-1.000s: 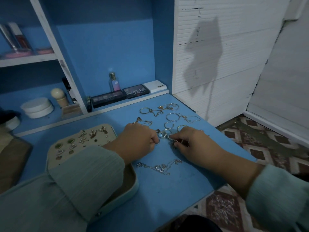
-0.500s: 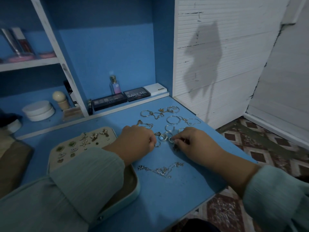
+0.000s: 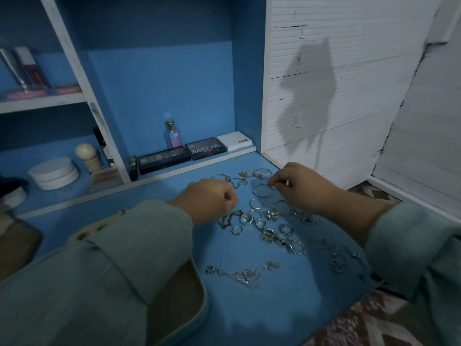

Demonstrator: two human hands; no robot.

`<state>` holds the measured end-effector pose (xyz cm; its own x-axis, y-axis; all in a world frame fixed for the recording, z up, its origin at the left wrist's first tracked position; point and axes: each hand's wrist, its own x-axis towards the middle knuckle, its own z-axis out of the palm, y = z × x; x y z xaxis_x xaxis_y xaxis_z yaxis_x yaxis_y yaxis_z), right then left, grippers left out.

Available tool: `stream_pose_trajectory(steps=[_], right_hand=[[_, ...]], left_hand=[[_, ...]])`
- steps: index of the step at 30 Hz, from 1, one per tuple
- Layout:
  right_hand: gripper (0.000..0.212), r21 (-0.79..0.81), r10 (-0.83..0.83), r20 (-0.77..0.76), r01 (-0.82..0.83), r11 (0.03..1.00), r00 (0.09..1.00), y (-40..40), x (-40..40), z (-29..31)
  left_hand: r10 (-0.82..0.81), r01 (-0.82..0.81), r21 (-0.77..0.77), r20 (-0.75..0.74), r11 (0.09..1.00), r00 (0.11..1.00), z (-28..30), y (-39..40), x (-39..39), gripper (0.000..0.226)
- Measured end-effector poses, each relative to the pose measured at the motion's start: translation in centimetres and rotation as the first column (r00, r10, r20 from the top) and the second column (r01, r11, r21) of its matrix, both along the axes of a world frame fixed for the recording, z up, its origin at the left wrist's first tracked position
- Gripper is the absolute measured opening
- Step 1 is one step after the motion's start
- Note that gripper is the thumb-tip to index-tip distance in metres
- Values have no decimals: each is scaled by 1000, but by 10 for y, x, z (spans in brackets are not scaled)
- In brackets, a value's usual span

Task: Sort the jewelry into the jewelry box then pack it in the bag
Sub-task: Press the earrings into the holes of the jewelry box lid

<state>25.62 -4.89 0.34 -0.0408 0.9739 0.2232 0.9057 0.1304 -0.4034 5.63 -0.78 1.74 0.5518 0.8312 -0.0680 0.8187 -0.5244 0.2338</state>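
Note:
Rings (image 3: 260,223), thin hoops and chains lie scattered on the blue tabletop (image 3: 262,315). My right hand (image 3: 301,189) reaches to the far side of the pile and pinches the rim of a thin silver bangle (image 3: 261,190) with thumb and fingertips. My left hand (image 3: 212,199) is curled into a fist just left of the rings; nothing shows in it. A silver chain necklace (image 3: 240,274) lies nearer me. The open pale jewelry box (image 3: 200,304) sits at lower left, mostly hidden under my left sleeve, with a corner of its earring panel (image 3: 82,234) showing.
Makeup palettes (image 3: 163,159), a small perfume bottle (image 3: 172,134) and a white case (image 3: 235,142) line the back ledge. Round white tins (image 3: 53,172) and cosmetics fill the left shelves. A brown item (image 3: 17,248) lies at the far left. The table edge drops to patterned floor at right.
My right hand has lifted off the rings near me and moved away to the bangle. My left fist has shifted slightly farther along the pile. More rings are uncovered.

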Motion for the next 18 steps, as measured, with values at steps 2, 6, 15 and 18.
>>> stream_pose_trajectory(steps=[2,6,15,18], right_hand=[[34,-79,1,110,7,997,994,17,7,-1],[48,-222,92,359,-10,975,929,45,12,-6],[48,-268,140,454,-15,963,880,76,12,-14],[45,-224,117,404,-26,974,907,80,13,-17]], left_hand=[[-20,20,2,3,1000,1000,-5,6,1,14],[-91,91,61,-4,994,996,-11,14,3,15],[-136,135,-23,-56,991,989,-13,29,7,19],[-141,140,-20,-53,990,989,-14,32,5,17]])
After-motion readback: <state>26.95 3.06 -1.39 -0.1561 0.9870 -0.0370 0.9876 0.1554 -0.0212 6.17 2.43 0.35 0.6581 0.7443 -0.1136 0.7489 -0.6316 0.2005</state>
